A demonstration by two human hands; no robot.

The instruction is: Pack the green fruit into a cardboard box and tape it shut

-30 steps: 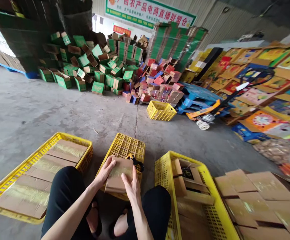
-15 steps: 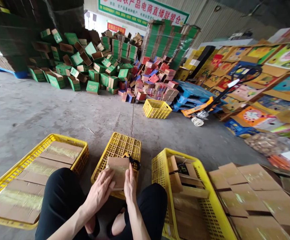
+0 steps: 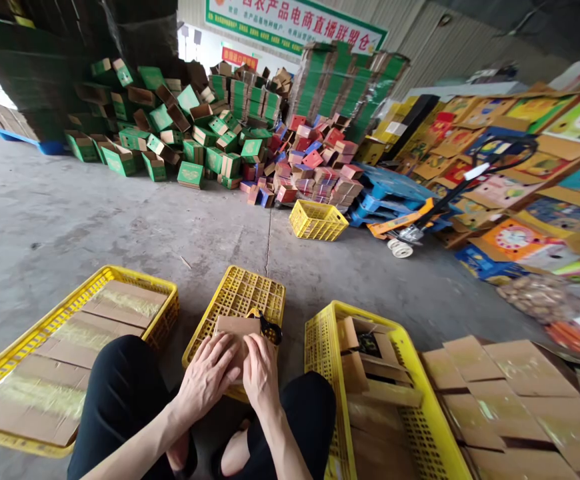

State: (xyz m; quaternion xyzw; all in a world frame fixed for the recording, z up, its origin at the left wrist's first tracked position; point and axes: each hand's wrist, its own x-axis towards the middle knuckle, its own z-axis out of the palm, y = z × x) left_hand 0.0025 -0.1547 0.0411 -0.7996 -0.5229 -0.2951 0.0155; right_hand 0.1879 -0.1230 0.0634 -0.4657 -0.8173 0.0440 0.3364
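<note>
Two hands: the left hand (image 3: 209, 377) and right hand (image 3: 260, 372) both lie spread, palms down, on a small cardboard box (image 3: 237, 327); half a second ago they clasped its sides.
Box: at 6 o'clock of the view, resting on an upturned yellow crate (image 3: 243, 297); mostly covered now, only its far edge showing.
Left crate (image 3: 65, 313): at 8 o'clock, filled with taped flat cartons, its near corner cut off.
Right crate (image 3: 410, 360): at 4 o'clock, holding folded cardboard, its contents hard to sort out.
Black tool (image 3: 270, 328): at the box's 3 o'clock, partly hidden; its kind unclear.
</note>
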